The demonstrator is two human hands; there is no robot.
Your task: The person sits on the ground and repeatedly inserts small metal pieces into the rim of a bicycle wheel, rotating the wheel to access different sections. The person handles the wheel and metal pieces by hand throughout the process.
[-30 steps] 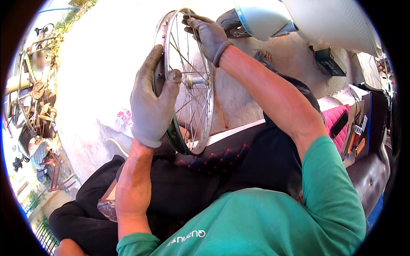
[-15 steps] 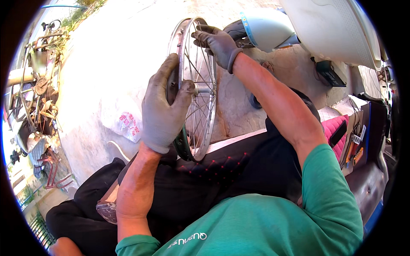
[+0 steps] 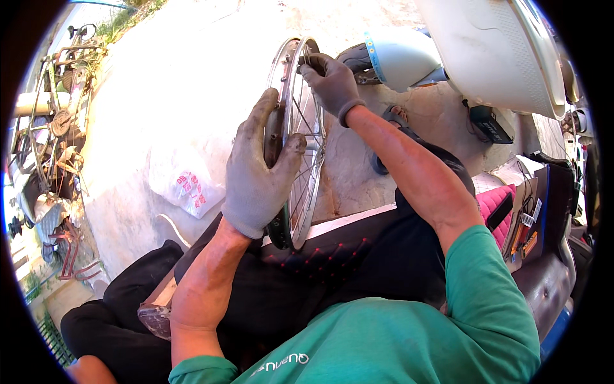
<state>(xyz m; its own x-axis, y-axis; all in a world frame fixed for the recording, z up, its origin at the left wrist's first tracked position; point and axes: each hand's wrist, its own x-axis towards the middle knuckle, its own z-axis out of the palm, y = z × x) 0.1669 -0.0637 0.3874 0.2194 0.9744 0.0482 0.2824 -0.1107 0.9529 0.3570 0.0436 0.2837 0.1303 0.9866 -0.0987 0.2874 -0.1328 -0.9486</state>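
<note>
I hold a spoked bicycle wheel (image 3: 296, 237) upright and nearly edge-on over my lap, with a dark band, perhaps a tyre (image 3: 276, 227), along its left side. My left hand (image 3: 256, 176), in a grey glove, grips the near left side of the wheel, its thumb at the rim. My right hand (image 3: 329, 86), also gloved and darker with grime, has its fingers curled on the upper rim among the spokes. What exactly its fingertips pinch is hidden. The hub (image 3: 312, 144) sits partly behind my left thumb.
White moulded bodywork (image 3: 486, 51) stands at upper right, a black box (image 3: 491, 125) beneath it. A white plastic bag (image 3: 185, 182) lies on the concrete. Bicycle parts (image 3: 57, 128) pile along the left. A pink quilted pad (image 3: 492, 201) and small tools (image 3: 527, 230) lie at right.
The wheel and both hands have shifted right and lower in the picture. My right hand's fingers are more curled on the upper rim. The surroundings shifted somewhat too, as the view moved.
</note>
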